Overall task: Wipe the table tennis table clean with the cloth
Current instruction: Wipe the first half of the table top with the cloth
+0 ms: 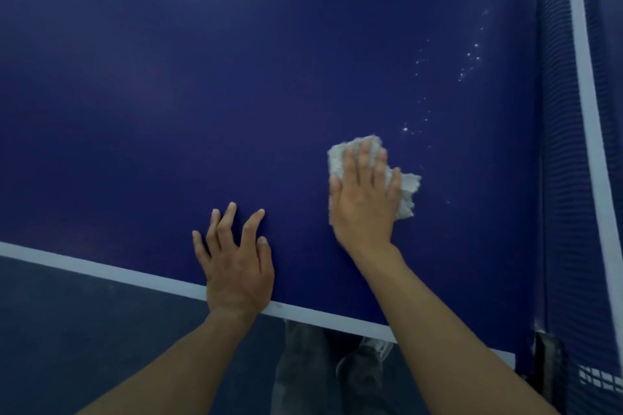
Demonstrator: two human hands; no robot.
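One crumpled white cloth (407, 189) is pressed on the blue table (202, 77) near the net (566, 111), long axis slanted, nearer end toward the net. Right hand (364, 202) is laid flat over it. Left hand (236, 263), farther from the net, is spread wide.

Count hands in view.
2. Left hand rests flat at the near edge of the table; right hand presses the cloth farther in, nearer the net.

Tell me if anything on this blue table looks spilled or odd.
Yes. A trail of small white specks, droplets or dust, dots the table beyond the cloth pressed under the right hand, near the net. Not yet wiped.
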